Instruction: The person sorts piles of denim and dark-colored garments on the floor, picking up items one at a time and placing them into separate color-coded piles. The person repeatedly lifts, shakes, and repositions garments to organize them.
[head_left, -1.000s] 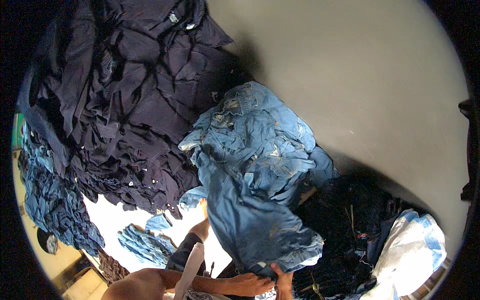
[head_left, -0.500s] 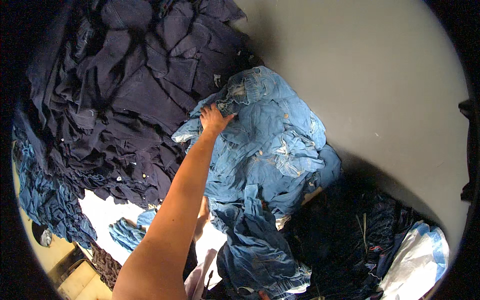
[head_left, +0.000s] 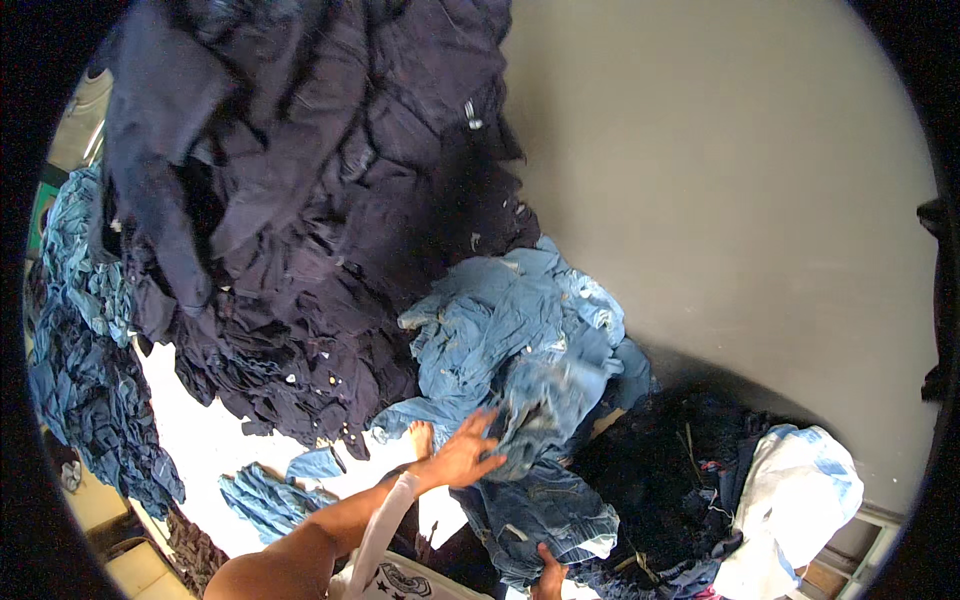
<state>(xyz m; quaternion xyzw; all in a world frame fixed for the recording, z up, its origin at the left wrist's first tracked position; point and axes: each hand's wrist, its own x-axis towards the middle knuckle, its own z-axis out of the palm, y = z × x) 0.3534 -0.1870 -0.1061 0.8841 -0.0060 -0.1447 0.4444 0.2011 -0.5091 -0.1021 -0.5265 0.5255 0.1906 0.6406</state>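
My left hand (head_left: 465, 455) hovers at the near edge of a light blue denim heap (head_left: 490, 310). Its fingers are spread and slightly blurred, with nothing visibly gripped. Just to its right, a loose light blue denim garment (head_left: 555, 400) is smeared by motion and drapes down over the heap's front. Below that lies a darker blue pair of jeans (head_left: 545, 510). At the bottom of the head view my right hand (head_left: 548, 575) grips the near edge of these jeans, thumb on top; its other fingers are mostly hidden.
A tall pile of black garments (head_left: 300, 200) rises at the left and back. Dark denim (head_left: 660, 470) lies at right beside a white sack (head_left: 800, 500). A grey wall (head_left: 720, 180) stands behind. More blue denim (head_left: 90, 400) is heaped at far left; small pieces (head_left: 270, 500) lie on the bright floor.
My left hand has come down from the top of the light blue heap toward me, and a light garment has shifted nearer. My right hand shows more. The view has tilted upward.
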